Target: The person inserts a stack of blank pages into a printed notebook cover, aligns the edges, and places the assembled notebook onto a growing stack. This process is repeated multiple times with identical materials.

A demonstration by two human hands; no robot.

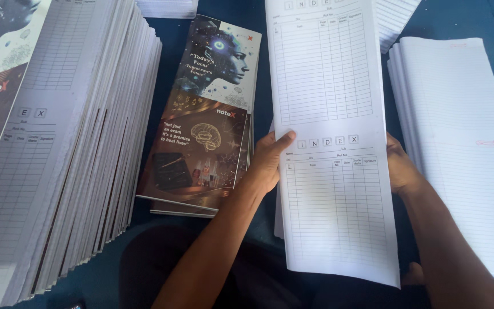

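Where the view begins at the far left, a tall leaning stack of printed sheets [81, 171] fans out toward the middle, its top face showing pale ruled tables with small boxed letters, and a dark illustrated cover peeks out at its upper left corner. Just right of it lies a small pile of glossy covers [201, 114] on the dark blue surface [464, 20]; the top cover is long and narrow, mostly deep blue and brown, with a side-view head in its upper half, a brain drawing below, and a red-and-white logo patch between the 2. The left hand [267, 163] sits at the pile's right edge, its thumb laid flat across the front of a long white index sheet [333, 143] while the other fingers curl behind it, pinching the paper's left margin. That sheet is held up in the middle of the view, tilted slightly, and carries 2 identical printed tables, 1 above the other, each headed by a row of boxed letters. More white sheets lie under it. The right hand [401, 169] grips the sheet's right margin; its fingers are hidden behind the paper, so I cannot tell how they sit. At the far right rests a stack of blank ruled pages [464, 143], white with faint lines and small red marks.
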